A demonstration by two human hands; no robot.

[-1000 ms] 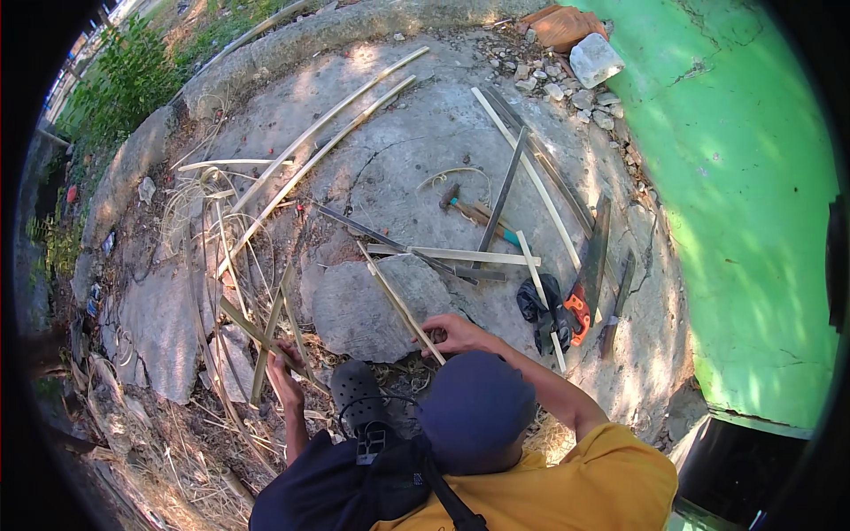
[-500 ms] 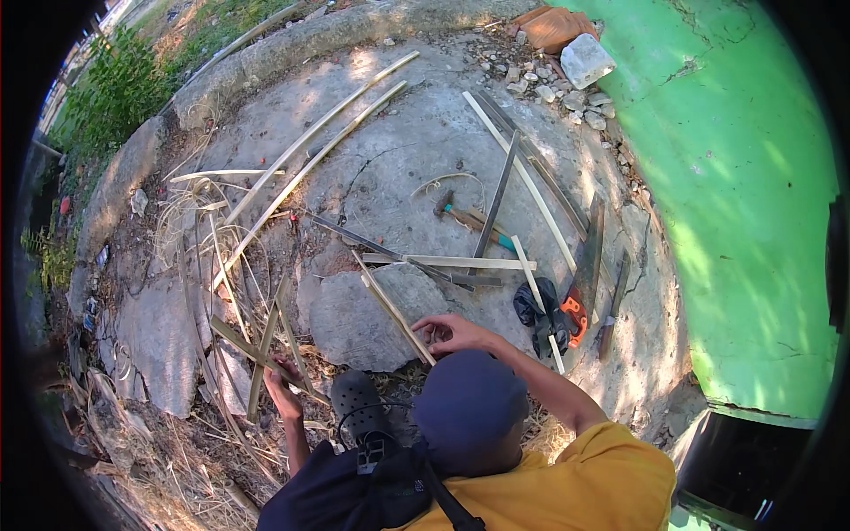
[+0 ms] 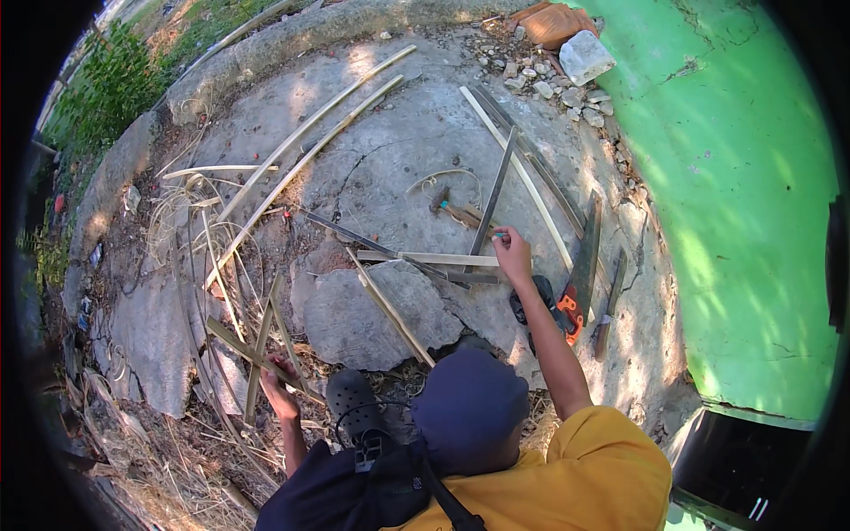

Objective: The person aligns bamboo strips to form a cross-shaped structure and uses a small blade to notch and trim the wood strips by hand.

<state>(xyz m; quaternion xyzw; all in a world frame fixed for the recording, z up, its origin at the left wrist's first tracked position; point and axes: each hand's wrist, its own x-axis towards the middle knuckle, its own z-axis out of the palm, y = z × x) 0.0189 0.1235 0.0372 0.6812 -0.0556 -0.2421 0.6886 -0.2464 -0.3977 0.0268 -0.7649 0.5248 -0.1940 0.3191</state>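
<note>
Gripping crossed wooden slats [image 3: 258,357] with left hand [image 3: 282,391], right hand [image 3: 513,258] pinching hammer [image 3: 464,214] by handle end, orange-handled saw [image 3: 586,257] nearby.

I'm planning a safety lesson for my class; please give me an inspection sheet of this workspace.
Surface: cracked grey concrete, with a broken slab.
Job's things: crossed wooden strips; hammer.
Clutter: handsaw, black bag, loose pale strip.
Hands: left hand holds the crossed wooden strips; right hand is at the hammer's near end, grip unclear.
Cables: thin black cord looping across a dark clog.
Surroundings: green painted surface at right; leafy plant at upper left.
</note>
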